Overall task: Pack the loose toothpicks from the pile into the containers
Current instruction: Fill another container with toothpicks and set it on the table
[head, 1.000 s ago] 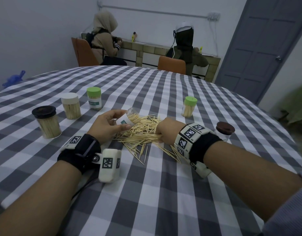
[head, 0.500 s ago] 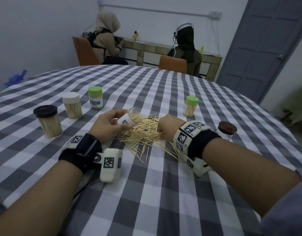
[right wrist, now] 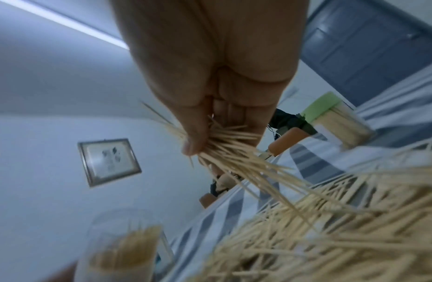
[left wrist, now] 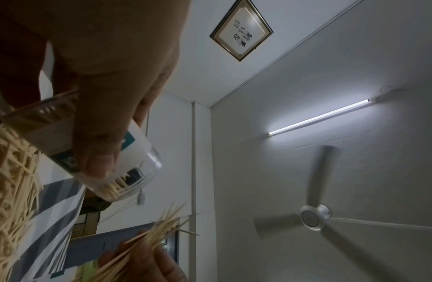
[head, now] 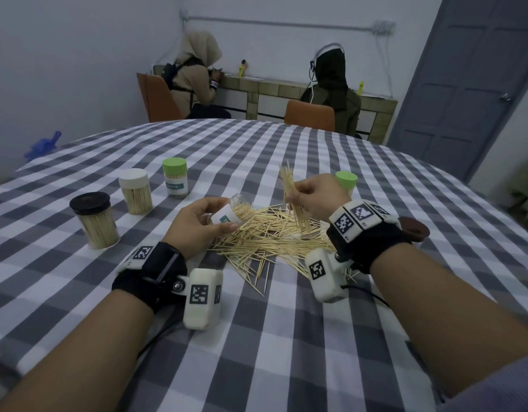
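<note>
A pile of loose toothpicks [head: 274, 236] lies on the checked tablecloth in front of me. My left hand [head: 197, 224] grips a clear open container [head: 230, 212] with a white and teal label, tilted on its side with its mouth towards the pile and some toothpicks inside [left wrist: 118, 188]. My right hand [head: 313, 197] is raised just above the pile and pinches a bunch of toothpicks [head: 292, 197] between thumb and fingers [right wrist: 195, 141]; the bunch fans out above and below the hand. The open container [right wrist: 123, 246] shows blurred at the lower left of the right wrist view.
Three capped, filled containers stand at the left: black lid [head: 94, 220], white lid [head: 135, 190], green lid [head: 175, 181]. Another green-lidded one [head: 346, 181] stands behind my right hand. A brown lid [head: 414, 230] lies at the right. Two people sit at a counter beyond the table.
My right hand has lifted off the pile with a bunch of toothpicks pinched in it. The left hand still holds the tilted container at the pile's left edge.
</note>
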